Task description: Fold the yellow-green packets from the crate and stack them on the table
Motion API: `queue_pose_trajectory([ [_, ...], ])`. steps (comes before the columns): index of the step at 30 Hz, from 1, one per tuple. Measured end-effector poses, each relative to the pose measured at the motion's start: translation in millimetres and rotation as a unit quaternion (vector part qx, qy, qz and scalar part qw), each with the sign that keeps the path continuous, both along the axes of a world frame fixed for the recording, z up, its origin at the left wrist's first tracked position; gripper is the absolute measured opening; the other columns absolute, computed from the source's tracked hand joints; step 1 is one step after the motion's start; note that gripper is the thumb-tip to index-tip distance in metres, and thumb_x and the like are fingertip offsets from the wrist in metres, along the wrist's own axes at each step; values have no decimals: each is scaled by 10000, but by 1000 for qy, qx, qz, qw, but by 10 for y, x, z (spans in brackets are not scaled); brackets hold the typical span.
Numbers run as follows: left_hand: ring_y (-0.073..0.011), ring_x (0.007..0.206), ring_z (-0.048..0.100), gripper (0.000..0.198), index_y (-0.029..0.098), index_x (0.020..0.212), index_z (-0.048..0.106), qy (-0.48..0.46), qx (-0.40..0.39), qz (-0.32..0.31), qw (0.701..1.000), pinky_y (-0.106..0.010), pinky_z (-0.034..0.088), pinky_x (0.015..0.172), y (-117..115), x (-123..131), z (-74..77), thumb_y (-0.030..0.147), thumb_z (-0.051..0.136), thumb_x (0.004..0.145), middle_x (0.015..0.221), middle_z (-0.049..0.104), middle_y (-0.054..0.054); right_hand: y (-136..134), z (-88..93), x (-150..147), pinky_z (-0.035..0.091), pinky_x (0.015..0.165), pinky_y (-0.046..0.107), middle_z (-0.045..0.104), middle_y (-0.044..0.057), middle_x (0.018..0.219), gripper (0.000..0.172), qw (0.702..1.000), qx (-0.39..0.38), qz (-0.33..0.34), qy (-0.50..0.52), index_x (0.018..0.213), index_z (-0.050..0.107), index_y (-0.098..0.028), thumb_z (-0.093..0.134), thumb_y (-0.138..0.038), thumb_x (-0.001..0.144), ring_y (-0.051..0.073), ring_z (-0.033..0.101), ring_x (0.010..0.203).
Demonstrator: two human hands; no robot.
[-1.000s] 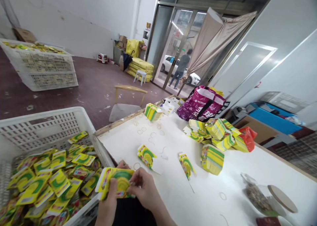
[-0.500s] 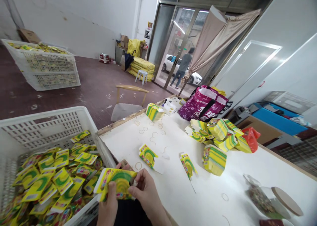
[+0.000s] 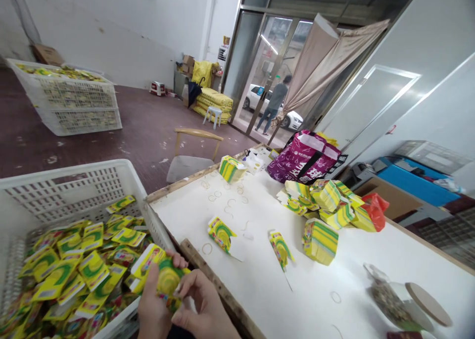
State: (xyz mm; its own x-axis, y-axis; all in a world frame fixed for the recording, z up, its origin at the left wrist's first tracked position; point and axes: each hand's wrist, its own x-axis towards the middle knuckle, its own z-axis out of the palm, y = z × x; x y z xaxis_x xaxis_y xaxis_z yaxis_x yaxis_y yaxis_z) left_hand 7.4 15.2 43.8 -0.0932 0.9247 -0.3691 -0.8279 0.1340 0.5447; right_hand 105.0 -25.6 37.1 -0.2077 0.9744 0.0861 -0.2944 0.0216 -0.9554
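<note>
White worktop (image 3: 267, 299) and perforated crate (image 3: 74, 195) are shown side by side, with printed yellow packs (image 3: 92, 235) heaped in the crate and two loose cartons (image 3: 221, 232) laid on the worktop. A yellow-green carton (image 3: 168, 279) is held in the air near the crate's rim and the worktop's edge. Its body is enclosed by the grip of the left hand (image 3: 154, 299), the thumb being laid along the near side; its right end is pinched by the fingertips of the right hand (image 3: 204, 302), where a pale bit is largely hidden and cannot be identified. For good handling, the carton is best steadied by the left hand, firmly enough that twisting is prevented, but without the thin-looking card being bowed. Effort at the right end is best confined to the fingertips, so that the edge is neither creased nor torn. A slight tilt is advisable, so that the pinched end is left visible.
</note>
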Motion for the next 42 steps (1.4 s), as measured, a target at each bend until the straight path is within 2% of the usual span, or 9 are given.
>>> queue_pose_trajectory([
  [6, -143, 681, 551, 649, 226, 863, 594, 107, 27, 20, 994, -222, 533, 632, -16, 1, -254, 717, 831, 510, 744, 573, 22, 93, -59, -65, 387, 713, 265, 587, 0, 880, 564, 996, -59, -64, 2, 889, 515, -227, 920, -427, 551, 162, 526, 807],
  [10, -250, 977, 641, 692, 220, 1089, 641, 209, 41, -15, 977, -291, 556, 834, -54, -67, -448, 661, 826, 589, 978, 683, -42, 185, -33, 144, 420, 718, 276, 605, 15, 887, 409, 990, -37, -119, -63, 986, 575, -217, 784, -476, 749, 163, 553, 805],
  [18, -307, 936, 681, 581, 165, 963, 727, 255, 15, -44, 966, -344, 589, 780, -47, -116, -518, 585, 858, 583, 912, 735, -73, 233, -222, 162, 434, 650, 275, 630, -6, 741, 485, 988, -66, -140, -15, 809, 531, -215, 857, -515, 610, 149, 568, 672],
  [23, -329, 1067, 662, 572, 175, 994, 719, 256, 26, -46, 965, -386, 568, 918, -70, -130, -411, 575, 850, 607, 1017, 741, -82, 285, -163, 291, 429, 621, 274, 629, -13, 671, 317, 974, -62, -183, -115, 742, 579, -200, 819, -390, 664, 152, 562, 637],
  [27, -316, 1302, 543, 701, 254, 1229, 647, 264, 107, -6, 959, -395, 436, 1114, -52, -325, -110, 469, 882, 605, 1313, 653, -82, 261, 57, 550, 464, 744, 309, 699, 27, 792, 69, 922, 79, -214, -311, 803, 743, -230, 697, -272, 833, 187, 628, 784],
  [31, -394, 1377, 449, 905, 251, 1245, 673, 388, 151, -124, 901, -489, 301, 1195, -13, -440, 23, 267, 961, 387, 1396, 591, -120, 152, 183, 580, 465, 808, 340, 744, 36, 897, 213, 869, 208, -122, -432, 883, 781, -324, 586, -273, 950, 199, 647, 870],
  [34, -407, 1237, 576, 804, 271, 1197, 699, 448, 196, -261, 833, -546, 409, 1106, -4, -361, -106, 209, 930, 430, 1291, 662, -106, 74, 207, 482, 440, 974, 396, 736, 8, 887, 252, 855, 261, -50, -445, 956, 762, -374, 567, -214, 954, 187, 656, 894],
  [38, -366, 1081, 658, 543, 258, 1131, 696, 510, 198, -276, 790, -495, 522, 964, -75, -215, -292, 328, 851, 616, 1155, 711, -100, 63, 108, 433, 228, 1194, 546, 639, 72, 1257, 442, 884, 194, -212, -370, 1300, 612, -347, 654, -233, 875, 266, 555, 1232],
  [42, -394, 1138, 637, 711, 236, 1195, 645, 543, 167, -222, 793, -546, 482, 1022, -178, -118, -287, 331, 890, 535, 1206, 692, -127, 118, -97, 418, 375, 1129, 513, 547, 141, 1420, 670, 958, -6, -250, -140, 1439, 461, -226, 696, -419, 841, 306, 504, 1330],
])
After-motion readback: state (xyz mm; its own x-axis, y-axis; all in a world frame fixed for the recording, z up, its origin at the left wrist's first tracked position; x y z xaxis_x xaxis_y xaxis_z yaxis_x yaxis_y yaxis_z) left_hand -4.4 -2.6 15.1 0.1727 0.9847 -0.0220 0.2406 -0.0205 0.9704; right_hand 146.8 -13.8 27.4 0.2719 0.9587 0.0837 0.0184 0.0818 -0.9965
